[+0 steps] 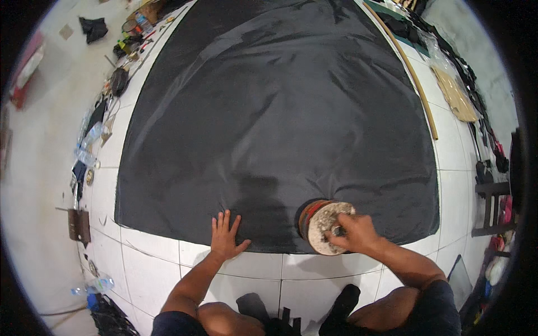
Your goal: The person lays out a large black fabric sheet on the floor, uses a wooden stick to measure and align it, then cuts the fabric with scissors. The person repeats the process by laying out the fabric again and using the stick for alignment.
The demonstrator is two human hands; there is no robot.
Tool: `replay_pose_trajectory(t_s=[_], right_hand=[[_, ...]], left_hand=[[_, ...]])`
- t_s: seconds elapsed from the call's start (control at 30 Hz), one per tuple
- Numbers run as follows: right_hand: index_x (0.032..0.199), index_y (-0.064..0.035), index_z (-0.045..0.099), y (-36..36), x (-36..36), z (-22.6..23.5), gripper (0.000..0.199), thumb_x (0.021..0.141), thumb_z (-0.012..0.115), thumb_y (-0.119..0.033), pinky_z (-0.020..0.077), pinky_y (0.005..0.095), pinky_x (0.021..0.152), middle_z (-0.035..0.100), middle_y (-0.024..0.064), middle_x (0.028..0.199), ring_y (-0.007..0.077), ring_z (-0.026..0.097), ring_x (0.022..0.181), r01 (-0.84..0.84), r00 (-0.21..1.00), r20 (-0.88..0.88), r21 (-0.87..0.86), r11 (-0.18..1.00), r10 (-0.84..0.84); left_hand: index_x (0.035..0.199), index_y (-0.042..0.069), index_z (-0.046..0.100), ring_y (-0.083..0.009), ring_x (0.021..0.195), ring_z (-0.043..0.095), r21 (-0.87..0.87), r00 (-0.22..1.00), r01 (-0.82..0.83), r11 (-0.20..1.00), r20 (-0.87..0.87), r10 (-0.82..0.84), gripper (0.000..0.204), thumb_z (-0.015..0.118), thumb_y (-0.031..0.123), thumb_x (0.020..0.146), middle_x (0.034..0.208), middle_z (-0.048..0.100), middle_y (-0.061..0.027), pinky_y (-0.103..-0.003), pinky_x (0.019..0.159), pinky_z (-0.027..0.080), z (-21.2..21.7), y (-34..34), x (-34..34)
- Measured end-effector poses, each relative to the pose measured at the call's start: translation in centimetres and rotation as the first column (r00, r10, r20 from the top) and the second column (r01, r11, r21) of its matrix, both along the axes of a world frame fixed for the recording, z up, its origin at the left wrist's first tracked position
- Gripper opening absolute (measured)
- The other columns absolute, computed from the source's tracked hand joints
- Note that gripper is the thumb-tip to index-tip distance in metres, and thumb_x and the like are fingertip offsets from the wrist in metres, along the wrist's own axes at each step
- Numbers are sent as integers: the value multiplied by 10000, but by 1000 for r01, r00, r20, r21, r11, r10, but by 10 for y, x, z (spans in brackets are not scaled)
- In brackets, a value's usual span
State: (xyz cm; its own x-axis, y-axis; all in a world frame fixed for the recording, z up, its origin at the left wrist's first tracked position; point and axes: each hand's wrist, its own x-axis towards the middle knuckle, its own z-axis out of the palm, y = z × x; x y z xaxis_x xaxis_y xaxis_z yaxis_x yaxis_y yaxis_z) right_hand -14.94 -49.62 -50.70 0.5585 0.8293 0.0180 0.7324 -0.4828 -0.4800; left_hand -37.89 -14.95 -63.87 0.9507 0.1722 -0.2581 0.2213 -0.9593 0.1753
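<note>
A large sheet of black cloth (pixel 280 129) with soft wrinkles is spread over the white tiles. My left hand (pixel 224 236) lies flat on its near edge, fingers spread and pointing away from me. To the right, my right hand (pixel 353 234) grips a thick round drum (pixel 330 215) at its top face. That face is pale and speckled with dark stains, and reddish-brown bands run round the side. Tilted a little, the drum is at the cloth's near edge; whether its whole base touches the cloth, I cannot tell.
A long tan pole (pixel 409 73) lies along the cloth's right side. Beyond it are a plastic-wrapped tan bundle (pixel 455 92) and a dark stool-like frame (pixel 493 207). Plastic bottles (pixel 91 137), tools and scraps line the left wall. My knees and feet are just below the near edge.
</note>
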Motion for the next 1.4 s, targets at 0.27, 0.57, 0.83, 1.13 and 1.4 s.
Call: replay_pose_trajectory(t_s=[0.27,0.57,0.83,1.13,1.4], right_hand=[[1166,-35,457,-2,-4,40,547,866,666,-441,521,509,832,659,261,987,430,656,947,-98,911,-410,-283,954,-28],[1222,-66,560,-163,-128,260,648,806,708,-540,530,451,790,678,197,923,377,667,914,513,440,-539,-506,693,-719],[1062,-30,679,-373,-269,437,522,790,702,-475,505,420,935,690,205,1072,343,646,1062,759,-100,-300,-640,122,-949],[923,1,718,-566,-293,354,714,805,565,-687,502,462,908,669,273,1040,414,638,1024,523,-183,-389,-816,246,-903],[1036,-46,681,-657,-53,411,484,815,692,-476,518,420,880,696,203,1009,359,661,995,925,-65,-323,-374,64,-944]], left_hand=[[1482,87,365,-407,1431,235,-88,931,-271,958,-275,238,762,551,555,911,1552,230,-240,-526,1153,209,114,-50,55],[1340,81,525,-334,1175,571,-680,868,-253,688,-474,-150,547,565,428,919,1263,602,-185,-411,1022,440,393,-207,8],[1202,95,628,-263,1088,563,-561,800,-231,795,-574,-173,312,559,217,924,1180,610,-129,-378,943,452,521,-158,9],[1089,27,651,-174,872,578,-327,701,-615,718,-644,307,290,586,255,922,982,644,-99,-341,756,463,560,-232,143],[1194,-41,598,-208,1005,636,-630,903,-273,727,-428,-32,481,694,318,888,1073,682,-135,-337,903,487,707,-503,275]])
